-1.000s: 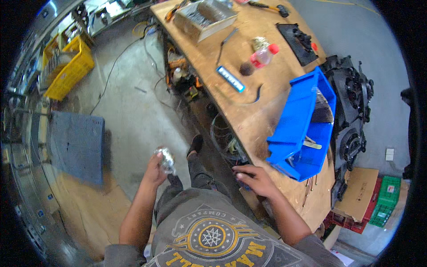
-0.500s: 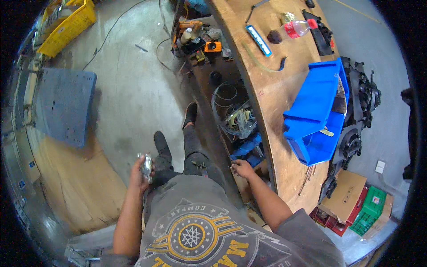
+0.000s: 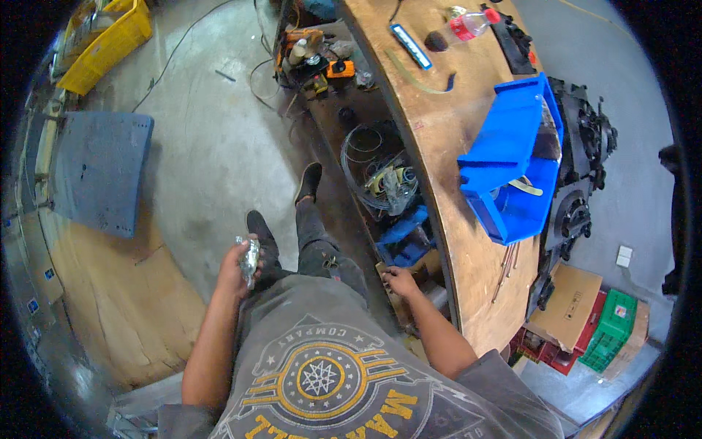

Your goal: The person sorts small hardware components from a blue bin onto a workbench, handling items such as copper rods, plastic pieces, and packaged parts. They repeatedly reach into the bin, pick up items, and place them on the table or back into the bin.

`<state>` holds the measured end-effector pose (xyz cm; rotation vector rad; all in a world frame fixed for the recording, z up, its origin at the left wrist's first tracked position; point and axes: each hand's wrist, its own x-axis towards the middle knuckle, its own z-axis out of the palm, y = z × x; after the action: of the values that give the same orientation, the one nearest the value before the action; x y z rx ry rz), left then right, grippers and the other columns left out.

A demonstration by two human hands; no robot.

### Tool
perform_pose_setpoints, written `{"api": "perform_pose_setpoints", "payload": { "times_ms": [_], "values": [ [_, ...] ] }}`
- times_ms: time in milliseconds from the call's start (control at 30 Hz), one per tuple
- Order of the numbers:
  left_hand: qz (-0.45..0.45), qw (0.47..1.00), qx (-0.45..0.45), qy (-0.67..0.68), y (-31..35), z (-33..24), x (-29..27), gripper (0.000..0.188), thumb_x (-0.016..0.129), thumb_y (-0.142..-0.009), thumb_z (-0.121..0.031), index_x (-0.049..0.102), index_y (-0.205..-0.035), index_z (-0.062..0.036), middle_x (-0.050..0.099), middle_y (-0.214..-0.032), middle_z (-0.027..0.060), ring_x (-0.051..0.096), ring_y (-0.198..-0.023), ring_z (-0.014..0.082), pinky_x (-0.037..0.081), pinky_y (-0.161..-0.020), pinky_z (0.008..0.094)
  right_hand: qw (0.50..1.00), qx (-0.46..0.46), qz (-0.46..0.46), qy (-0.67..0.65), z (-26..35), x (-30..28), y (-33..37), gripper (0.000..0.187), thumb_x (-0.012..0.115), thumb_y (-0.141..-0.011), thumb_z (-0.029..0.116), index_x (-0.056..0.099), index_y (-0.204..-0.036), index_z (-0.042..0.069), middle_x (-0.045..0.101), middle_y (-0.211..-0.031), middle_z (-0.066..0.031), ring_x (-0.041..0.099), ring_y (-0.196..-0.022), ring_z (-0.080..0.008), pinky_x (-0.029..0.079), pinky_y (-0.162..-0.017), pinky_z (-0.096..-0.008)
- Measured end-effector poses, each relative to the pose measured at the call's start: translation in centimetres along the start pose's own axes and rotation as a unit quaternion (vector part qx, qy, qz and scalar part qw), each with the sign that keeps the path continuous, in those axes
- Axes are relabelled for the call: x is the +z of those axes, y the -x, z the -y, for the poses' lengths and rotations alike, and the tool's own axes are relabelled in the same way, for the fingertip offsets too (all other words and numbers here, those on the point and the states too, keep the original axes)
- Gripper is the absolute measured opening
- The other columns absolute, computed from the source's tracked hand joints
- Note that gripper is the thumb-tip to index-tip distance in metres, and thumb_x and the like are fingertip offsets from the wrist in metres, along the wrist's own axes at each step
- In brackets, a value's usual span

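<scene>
My left hand (image 3: 232, 272) is closed round a shiny, silvery crumpled packet (image 3: 249, 262), held low in front of my left thigh. Whether it is foil or clear plastic I cannot make out. On the other side, my right hand (image 3: 400, 281) hangs beside the workbench's lower shelf, its fingers curled and their tips by the edge of a cardboard box. Anything in those fingers is too small to name. Blue plastic bags (image 3: 404, 238) and a coil of wire (image 3: 363, 143) lie on the shelf just beyond that hand.
The wooden workbench (image 3: 431, 157) on my right carries a blue bin (image 3: 504, 146), a bottle (image 3: 470, 26) and thin copper-coloured rods (image 3: 506, 272). Black moulded parts (image 3: 572, 219) line its far side. Cardboard (image 3: 128, 300), a grey-blue board (image 3: 102, 172) and a yellow crate (image 3: 106, 47) are to the left.
My view has shifted slightly, so the bench and bin sit further left and higher. The silvery packet stays in my left hand; my right hand remains beside the shelf.
</scene>
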<state>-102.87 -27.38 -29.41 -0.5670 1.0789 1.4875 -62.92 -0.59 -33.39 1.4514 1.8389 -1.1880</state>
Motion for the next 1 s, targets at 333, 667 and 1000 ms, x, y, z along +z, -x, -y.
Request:
{"api": "perform_pose_setpoints", "payload": {
  "times_ms": [333,667,1000],
  "values": [
    [0.041,0.997,0.054,-0.045,2.6,-3.3,0.3,0.039,0.058,-0.09,-0.037,0.058,-0.119,-0.0114,0.066,-0.083,0.0062,0.063,-0.065,0.0171,0.048,-0.05,0.0292,0.99,-0.062,-0.126,-0.002,4.9,1.1,2.4,0.038,0.066,-0.084,0.034,0.071,-0.112,0.009,0.072,-0.086,-0.0139,0.069,-0.072,-0.0275,0.054,-0.069,-0.0401],
    [0.052,0.986,0.112,-0.113,2.3,-9.3,4.7,0.035,0.055,-0.091,-0.039,0.06,-0.106,-0.0087,0.067,-0.089,0.0072,0.064,-0.071,0.0187,0.046,-0.054,0.0301,0.987,0.007,-0.14,-0.076,4.9,2.5,2.4,0.038,0.066,-0.082,0.035,0.071,-0.109,0.008,0.073,-0.091,-0.0122,0.07,-0.075,-0.0229,0.054,-0.07,-0.0367],
    [0.099,0.977,0.083,-0.171,0.8,-11.5,9.0,0.033,0.056,-0.091,-0.038,0.058,-0.111,-0.0111,0.068,-0.094,0.0088,0.066,-0.078,0.0229,0.045,-0.057,0.0308,0.974,0.085,-0.118,-0.172,4.7,2.2,3.9,0.036,0.066,-0.082,0.035,0.072,-0.106,0.009,0.073,-0.09,-0.0098,0.069,-0.073,-0.0225,0.055,-0.068,-0.0367]
  ]
}}
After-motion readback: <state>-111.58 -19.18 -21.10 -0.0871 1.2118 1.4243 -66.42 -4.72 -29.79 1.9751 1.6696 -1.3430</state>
